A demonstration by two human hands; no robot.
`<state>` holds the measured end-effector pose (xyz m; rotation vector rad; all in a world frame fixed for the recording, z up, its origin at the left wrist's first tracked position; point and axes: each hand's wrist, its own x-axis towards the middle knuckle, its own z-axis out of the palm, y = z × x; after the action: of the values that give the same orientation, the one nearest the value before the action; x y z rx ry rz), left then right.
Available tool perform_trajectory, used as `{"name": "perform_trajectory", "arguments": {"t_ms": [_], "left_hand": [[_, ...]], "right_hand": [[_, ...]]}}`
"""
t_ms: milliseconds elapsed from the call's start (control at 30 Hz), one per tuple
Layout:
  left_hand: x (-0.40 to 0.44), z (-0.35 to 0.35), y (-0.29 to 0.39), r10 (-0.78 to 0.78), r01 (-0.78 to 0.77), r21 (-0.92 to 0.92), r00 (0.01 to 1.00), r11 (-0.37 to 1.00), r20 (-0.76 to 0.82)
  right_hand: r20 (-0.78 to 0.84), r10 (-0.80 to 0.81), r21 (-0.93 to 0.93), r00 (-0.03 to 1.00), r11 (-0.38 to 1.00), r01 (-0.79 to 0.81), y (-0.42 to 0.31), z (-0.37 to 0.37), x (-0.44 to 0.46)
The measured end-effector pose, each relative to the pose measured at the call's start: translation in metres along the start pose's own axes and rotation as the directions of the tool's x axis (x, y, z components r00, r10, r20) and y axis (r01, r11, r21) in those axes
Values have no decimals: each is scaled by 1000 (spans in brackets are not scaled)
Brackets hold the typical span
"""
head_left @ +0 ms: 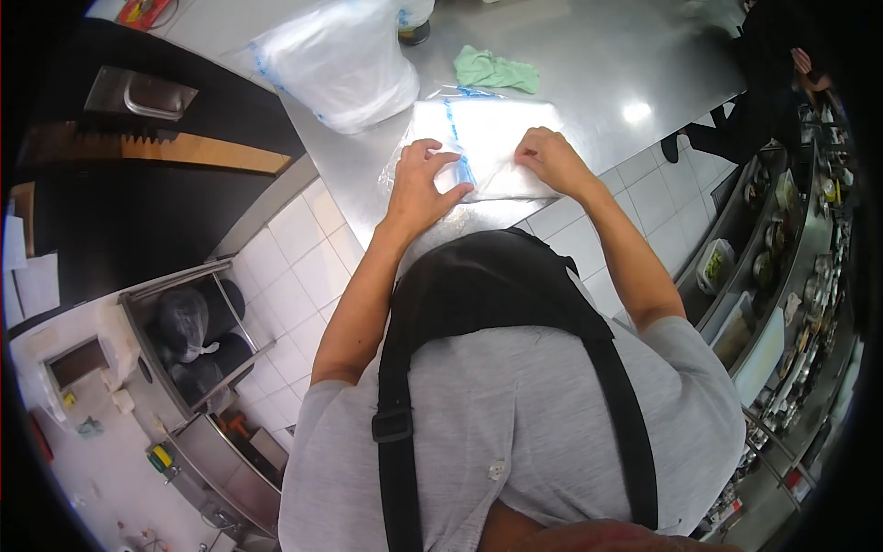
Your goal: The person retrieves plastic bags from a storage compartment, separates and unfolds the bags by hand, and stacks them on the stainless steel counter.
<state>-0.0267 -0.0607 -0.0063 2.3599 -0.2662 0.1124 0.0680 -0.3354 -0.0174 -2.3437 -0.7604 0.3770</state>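
A white stack or packet in clear plastic (497,138), with a blue-printed strip across it, lies on the steel table (589,55). At its left side is my left hand (426,187), fingers spread and curved over the plastic near the blue strip. My right hand (550,160) is at the packet's right side, its fingertips pinched together on the plastic; what they hold is too small to make out. A large bundle of clear plastic bags (340,69) with blue print lies to the left, and a green cloth (497,70) lies beyond the packet.
A person in dark clothes (759,87) stands at the far right. Below them run shelves with containers, one holding something green (715,265). At left are a dark cabinet (120,221) and a rack with black bins (198,322). The table's near edge is close to my body.
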Motion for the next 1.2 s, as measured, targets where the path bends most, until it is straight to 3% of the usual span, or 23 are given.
{"name": "perform_trajectory", "arguments": {"t_ms": [100, 300, 400, 533, 633, 733, 833, 933, 1033, 1133, 1200], "left_hand": [[5, -1, 10, 51, -50, -61, 998, 997, 21], [29, 14, -4, 228, -224, 49, 968, 973, -102], [45, 11, -2, 195, -197, -29, 979, 980, -58], [51, 3, 40, 217, -237, -94, 959, 967, -184], [57, 17, 29, 212, -226, -50, 956, 973, -202], [68, 19, 18, 163, -181, -102, 972, 978, -167], [76, 10, 19, 181, -199, -81, 965, 977, -191], [84, 2, 19, 200, -219, -76, 958, 973, -208], [89, -5, 19, 183, -208, -105, 960, 973, -211], [93, -9, 20, 185, -216, -121, 957, 969, -224], [95, -12, 28, 189, -234, -143, 943, 962, -272]], "right_hand": [[-55, -31, 10, 998, 999, 31, 2, -1, 1], [-74, -72, 24, 995, 997, 74, -3, -17, 10], [-78, 4, 113, 997, 994, 5, -6, -21, 11], [-43, 141, 203, 989, 970, -130, -11, -29, 13], [-44, 122, 221, 992, 969, -109, -10, -31, 17], [-298, 30, 281, 954, 958, 58, -28, -34, 14], [-319, -51, 194, 946, 974, 117, -53, -45, 10], [-196, 68, 173, 978, 984, -34, -51, -58, 13], [-280, 12, 241, 960, 969, 58, -53, -60, 13], [-200, 73, 231, 977, 973, -25, -60, -68, 14], [-259, 74, 237, 963, 972, -11, -59, -66, 16]]}}
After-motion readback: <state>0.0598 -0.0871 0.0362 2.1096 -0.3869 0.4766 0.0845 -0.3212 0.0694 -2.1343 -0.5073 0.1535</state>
